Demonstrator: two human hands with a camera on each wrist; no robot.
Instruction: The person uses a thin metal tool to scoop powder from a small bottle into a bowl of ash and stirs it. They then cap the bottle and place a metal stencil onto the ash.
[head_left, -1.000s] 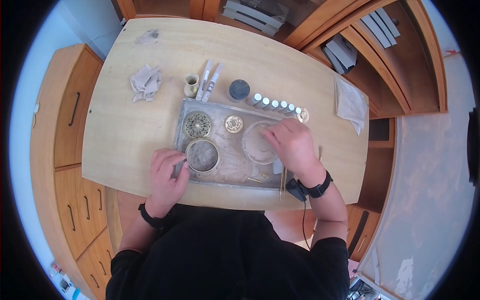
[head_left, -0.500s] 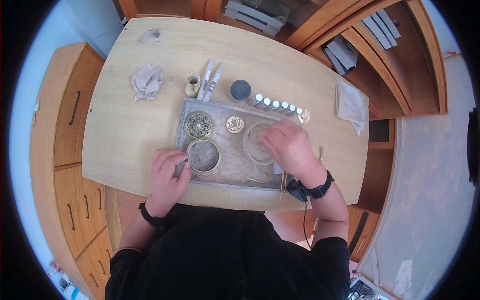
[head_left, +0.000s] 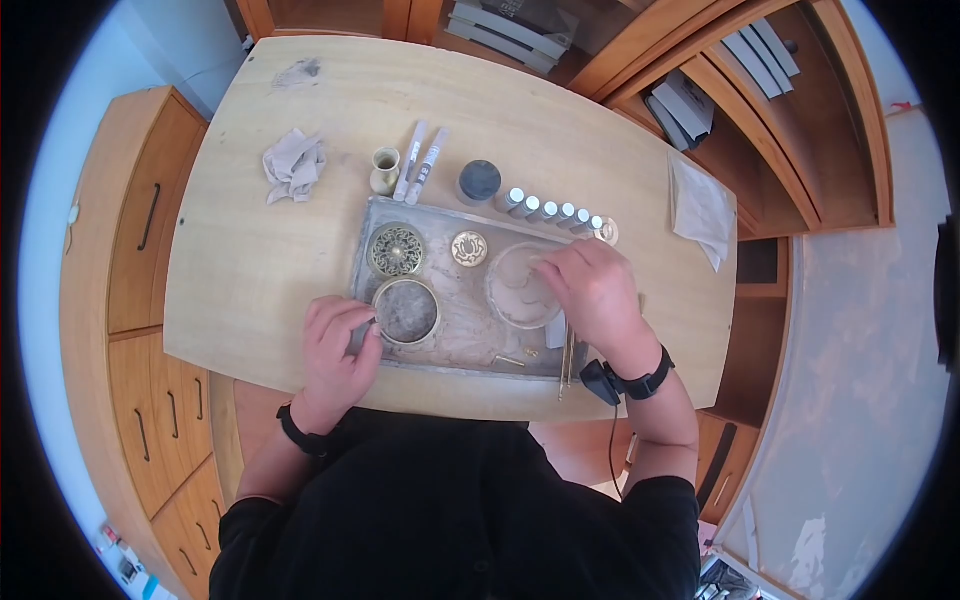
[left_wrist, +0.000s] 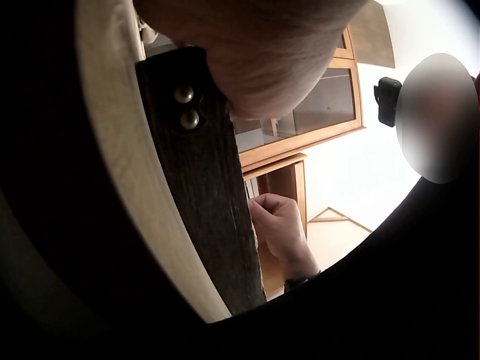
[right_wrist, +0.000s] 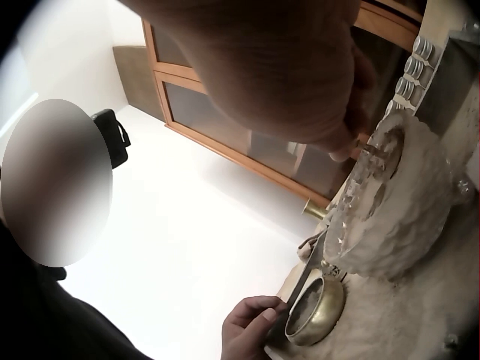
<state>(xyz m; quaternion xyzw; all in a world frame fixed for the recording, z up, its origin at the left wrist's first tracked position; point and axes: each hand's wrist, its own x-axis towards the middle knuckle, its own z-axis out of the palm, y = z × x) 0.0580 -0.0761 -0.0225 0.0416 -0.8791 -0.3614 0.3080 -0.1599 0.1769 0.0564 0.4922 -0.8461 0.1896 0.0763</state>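
My right hand (head_left: 597, 292) is over a clear glass bowl (right_wrist: 412, 225) of pale powder, thumb and fingers pinched together. In the right wrist view they hold a small brownish thing (right_wrist: 371, 148) at the bowl's mouth; its kind cannot be made out. Curled at the left of a brass bowl (right_wrist: 330, 311) with grey ash, my left hand (head_left: 335, 345) holds it by the rim between thumb and forefinger. In the left wrist view my left fingers are hidden behind the wrist. A pierced brass lid (head_left: 396, 249) and a round brass piece (head_left: 469, 249) lie behind.
A dusty grey tray (head_left: 455, 370) carries the bowls, with small brass tools (head_left: 566, 365) at its front right. Behind it stand a brass vase (head_left: 385, 172), two white tubes (head_left: 428, 165), a dark jar (head_left: 480, 180) and several silver-topped vials (head_left: 550, 210). Crumpled cloth (head_left: 294, 165) lies back left.
My right hand dipped slightly left over the glass bowl, then moved back right toward its right rim, showing more powder. The left hand stays at the brass bowl.
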